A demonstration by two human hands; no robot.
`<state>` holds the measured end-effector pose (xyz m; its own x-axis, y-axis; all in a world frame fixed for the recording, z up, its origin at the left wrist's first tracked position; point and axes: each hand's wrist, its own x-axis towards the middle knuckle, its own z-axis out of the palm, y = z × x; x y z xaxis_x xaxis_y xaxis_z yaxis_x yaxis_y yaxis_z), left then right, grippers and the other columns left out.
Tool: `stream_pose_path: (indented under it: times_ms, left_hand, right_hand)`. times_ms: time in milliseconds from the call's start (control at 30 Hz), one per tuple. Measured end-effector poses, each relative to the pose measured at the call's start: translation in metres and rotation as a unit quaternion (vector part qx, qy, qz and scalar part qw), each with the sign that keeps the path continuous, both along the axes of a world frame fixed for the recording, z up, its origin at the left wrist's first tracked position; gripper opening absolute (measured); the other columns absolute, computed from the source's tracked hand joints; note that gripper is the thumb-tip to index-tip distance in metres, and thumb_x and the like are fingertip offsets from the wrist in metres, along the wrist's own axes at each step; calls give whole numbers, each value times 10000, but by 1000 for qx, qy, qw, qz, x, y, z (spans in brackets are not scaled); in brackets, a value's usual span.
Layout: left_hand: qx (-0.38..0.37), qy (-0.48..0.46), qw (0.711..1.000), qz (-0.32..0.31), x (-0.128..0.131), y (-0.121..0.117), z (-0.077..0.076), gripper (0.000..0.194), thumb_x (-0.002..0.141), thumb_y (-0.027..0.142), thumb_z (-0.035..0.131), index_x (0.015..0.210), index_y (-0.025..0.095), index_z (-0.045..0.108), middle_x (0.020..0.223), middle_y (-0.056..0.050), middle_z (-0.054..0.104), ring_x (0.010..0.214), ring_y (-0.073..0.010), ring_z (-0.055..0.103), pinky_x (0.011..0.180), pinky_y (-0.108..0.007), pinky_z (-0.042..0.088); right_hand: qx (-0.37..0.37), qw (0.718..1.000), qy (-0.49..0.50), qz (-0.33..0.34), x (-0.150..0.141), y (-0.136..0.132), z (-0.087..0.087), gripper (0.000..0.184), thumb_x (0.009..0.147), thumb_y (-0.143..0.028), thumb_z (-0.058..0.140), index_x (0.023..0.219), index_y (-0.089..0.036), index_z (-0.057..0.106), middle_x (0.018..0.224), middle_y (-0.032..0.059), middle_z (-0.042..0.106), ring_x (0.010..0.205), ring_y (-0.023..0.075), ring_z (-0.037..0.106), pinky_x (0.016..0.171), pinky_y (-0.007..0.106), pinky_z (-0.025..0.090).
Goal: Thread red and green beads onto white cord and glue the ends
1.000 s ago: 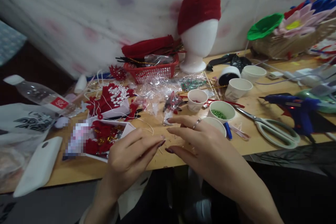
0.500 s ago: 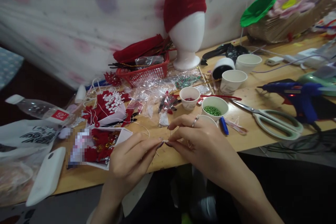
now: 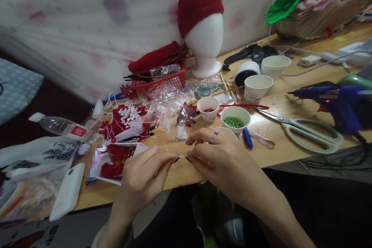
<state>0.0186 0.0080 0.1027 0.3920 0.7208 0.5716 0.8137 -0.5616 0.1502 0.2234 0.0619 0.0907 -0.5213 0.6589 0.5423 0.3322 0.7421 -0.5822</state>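
Note:
My left hand (image 3: 143,176) and my right hand (image 3: 217,157) meet fingertip to fingertip over the front edge of the wooden table (image 3: 276,104). Both pinch a thin white thread or wire (image 3: 182,156) stretched between them. A ring sits on my right hand. Just behind my right hand stand a paper cup of green beads (image 3: 235,118) and a cup with red bits (image 3: 208,108). A white tray of red ornaments (image 3: 116,159) lies left of my left hand.
A foam head with a red cap (image 3: 202,27) stands by the wall beside a red basket (image 3: 162,79). Scissors (image 3: 308,131) and a blue glue gun (image 3: 331,99) lie right. A water bottle (image 3: 62,128), plastic bags and a white case (image 3: 68,192) lie left.
My hands came together from slightly apart and now pinch the thread between them. The view has shifted a little to the left and down.

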Motion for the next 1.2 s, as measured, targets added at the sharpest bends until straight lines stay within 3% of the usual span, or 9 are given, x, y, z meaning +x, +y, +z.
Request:
stream_pose_path:
  times_ms: [200, 400, 500, 600, 767, 900, 1200]
  left_hand:
    - [41, -16, 997, 58, -5, -3, 15, 184, 870, 45, 638, 959, 203, 672, 682, 29, 607, 597, -100, 544, 555, -224, 441]
    - [48, -18, 998, 45, 4, -2, 20, 195, 864, 35, 645, 964, 199, 678, 661, 38, 582, 557, -90, 515, 530, -226, 426]
    - [34, -8, 999, 27, 10, -1, 20, 187, 868, 33, 639, 971, 185, 674, 676, 34, 577, 541, -81, 488, 514, -221, 397]
    - [13, 11, 1000, 1, 15, 2, 20, 167, 881, 43, 626, 979, 171, 671, 700, 17, 594, 550, -83, 506, 503, -218, 382]
    - [10, 63, 998, -19, 22, 6, 18, 109, 911, 81, 604, 961, 153, 667, 676, 11, 591, 559, -98, 530, 512, -225, 386]
    - [8, 64, 998, -18, 25, 8, 16, 118, 923, 79, 582, 947, 160, 664, 666, 17, 581, 550, -94, 529, 516, -218, 389]
    - [20, 81, 996, -19, 24, 9, 12, 99, 925, 100, 583, 941, 147, 669, 649, 17, 564, 537, -102, 513, 502, -227, 373]
  right_hand:
    - [-4, 998, 38, -40, 17, 6, 0, 244, 882, -41, 578, 694, -183, 642, 940, 47, 692, 867, 193, 641, 740, 320, 478]
    - [-30, 996, 66, -52, 21, 1, 2, 216, 863, -129, 697, 687, -170, 580, 926, 51, 669, 852, 197, 625, 709, 325, 488]
    - [0, 997, 69, -41, 18, -1, 2, 29, 893, -133, 666, 890, -156, 684, 1108, 95, 678, 1029, 243, 599, 867, 387, 499]
    - [35, 997, 47, -49, 12, -3, 1, 154, 915, -151, 643, 1052, -158, 712, 1276, 119, 653, 1194, 307, 521, 995, 489, 444]
    - [70, 994, 41, -67, 8, -3, -1, 193, 922, -104, 597, 774, -161, 706, 1180, 67, 727, 1148, 305, 558, 990, 521, 419]
    - [64, 992, 64, -86, 7, 0, -3, 191, 840, -49, 684, 690, -162, 649, 1020, 23, 759, 1043, 271, 597, 941, 475, 433]
    - [52, 996, 17, -64, 5, -1, -9, 203, 848, 25, 618, 798, -158, 690, 1124, 30, 747, 1095, 262, 574, 1003, 475, 363]
